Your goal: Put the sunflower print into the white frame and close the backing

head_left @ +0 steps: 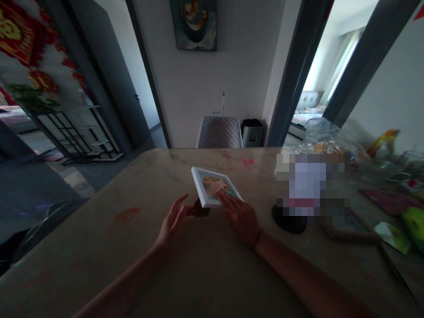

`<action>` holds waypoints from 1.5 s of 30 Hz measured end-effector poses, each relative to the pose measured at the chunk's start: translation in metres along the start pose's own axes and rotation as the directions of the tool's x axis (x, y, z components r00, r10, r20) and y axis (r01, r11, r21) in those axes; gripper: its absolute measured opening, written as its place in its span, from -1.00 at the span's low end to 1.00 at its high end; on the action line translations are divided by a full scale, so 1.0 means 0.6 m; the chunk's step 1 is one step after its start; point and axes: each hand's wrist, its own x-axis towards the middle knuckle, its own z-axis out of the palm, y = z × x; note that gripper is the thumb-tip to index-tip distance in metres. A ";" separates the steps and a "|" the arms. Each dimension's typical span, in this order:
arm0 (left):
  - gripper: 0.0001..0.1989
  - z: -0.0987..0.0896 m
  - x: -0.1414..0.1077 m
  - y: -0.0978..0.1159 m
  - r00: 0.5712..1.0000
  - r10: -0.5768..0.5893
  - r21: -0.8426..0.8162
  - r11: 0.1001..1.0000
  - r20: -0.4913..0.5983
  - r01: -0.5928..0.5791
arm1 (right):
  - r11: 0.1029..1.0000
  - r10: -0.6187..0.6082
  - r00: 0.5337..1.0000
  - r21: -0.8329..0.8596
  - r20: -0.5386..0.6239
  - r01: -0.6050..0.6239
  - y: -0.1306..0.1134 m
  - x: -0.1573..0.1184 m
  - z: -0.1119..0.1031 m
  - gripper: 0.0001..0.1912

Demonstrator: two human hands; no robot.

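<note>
A small picture frame (217,187) with a white border and a colourful picture is tilted just above the table. My right hand (243,221) is on its near right side, fingers laid over the front and thumb hidden. Below the near left corner juts a dark brown back piece (201,208), perhaps the frame's stand. My left hand (174,221) reaches this piece from the left. One of its fingers is lifted away; the others meet the brown piece, and their tips are partly hidden.
The stone-patterned table (145,256) bears reddish marks. To the right stand a round black base (289,219) under a blurred-out item, a clear plastic bag (323,134), a brown-edged frame (351,234) and a green item (414,225). A quilted chair (220,132) stands beyond the far edge.
</note>
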 end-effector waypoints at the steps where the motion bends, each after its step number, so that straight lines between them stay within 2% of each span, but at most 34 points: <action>1: -0.32 0.001 0.002 0.001 0.999 -0.048 -0.101 0.994 0.005 0.048 | 0.999 -0.021 0.999 -0.037 0.041 0.022 -0.002 0.000 0.001 -0.51; 4: -0.26 0.004 0.008 -0.002 0.989 -0.150 -0.208 0.966 0.021 0.151 | 0.992 -0.059 0.990 -0.100 0.129 0.072 -0.009 0.001 0.003 -0.52; 7: -0.26 0.004 0.015 -0.013 0.984 -0.171 -0.139 0.974 0.051 0.177 | 0.993 -0.070 0.985 -0.079 0.156 0.083 -0.011 0.003 0.001 -0.55; 11: -0.39 -0.001 0.023 -0.033 0.992 -0.121 0.124 0.986 0.037 0.116 | 0.999 -0.039 0.987 0.015 0.158 0.037 -0.008 0.003 -0.002 -0.64; 16: -0.50 -0.003 0.023 -0.039 0.998 -0.061 0.353 0.934 0.014 0.052 | 0.996 -0.012 0.987 0.095 0.158 -0.003 -0.004 0.004 -0.005 -0.66; 20: -0.54 -0.002 0.021 -0.035 1.000 -0.031 0.414 0.910 -0.003 0.029 | 0.995 -0.025 0.985 0.097 0.168 0.009 -0.003 0.005 -0.006 -0.65; 25: -0.48 -0.003 0.021 -0.044 0.999 -0.007 0.357 0.934 0.037 -0.007 | 0.998 -0.044 0.984 0.055 0.175 0.035 -0.005 0.006 -0.006 -0.66; 27: -0.48 -0.003 0.022 -0.048 0.997 0.055 0.436 0.897 0.049 -0.071 | 0.998 -0.047 0.984 0.040 0.172 0.041 -0.007 0.007 -0.007 -0.66; 31: -0.54 -0.003 0.023 -0.051 0.981 0.180 0.626 0.758 0.066 -0.181 | 0.997 -0.050 0.984 0.063 0.169 0.039 -0.006 0.010 -0.004 -0.67; 35: -0.54 -0.001 0.024 -0.050 0.986 0.142 0.662 0.730 0.091 -0.167 | 0.989 -0.034 0.988 0.149 0.149 0.011 0.001 0.010 0.008 -0.67; 39: -0.56 0.000 0.024 -0.046 0.991 0.125 0.636 0.760 0.056 -0.132 | 0.977 0.007 0.999 0.214 0.047 -0.017 0.004 0.008 0.011 -0.65; 41: -0.60 -0.001 0.024 -0.042 0.992 0.125 0.591 0.800 0.006 -0.104 | 0.950 0.055 0.998 0.310 -0.035 -0.041 0.005 0.009 0.006 -0.72; 42: -0.64 -0.002 0.024 -0.039 0.992 0.120 0.558 0.827 -0.043 -0.076 | 0.920 0.117 0.991 0.383 -0.066 -0.083 0.006 0.010 0.002 -0.74; 43: -0.67 -0.003 0.024 -0.036 0.989 0.106 0.507 0.861 -0.101 -0.040 | 0.867 0.207 0.976 0.476 -0.071 -0.149 0.009 0.012 -0.001 -0.67; 44: -0.67 -0.004 0.024 -0.033 0.984 0.075 0.430 0.903 -0.159 0.001 | 0.778 0.315 0.948 0.583 -0.041 -0.234 0.014 0.014 -0.004 -0.55; 45: -0.61 -0.006 0.024 -0.029 0.979 0.022 0.325 0.945 -0.202 0.046 | 0.645 0.418 0.907 0.691 0.038 -0.327 0.021 0.017 -0.006 -0.44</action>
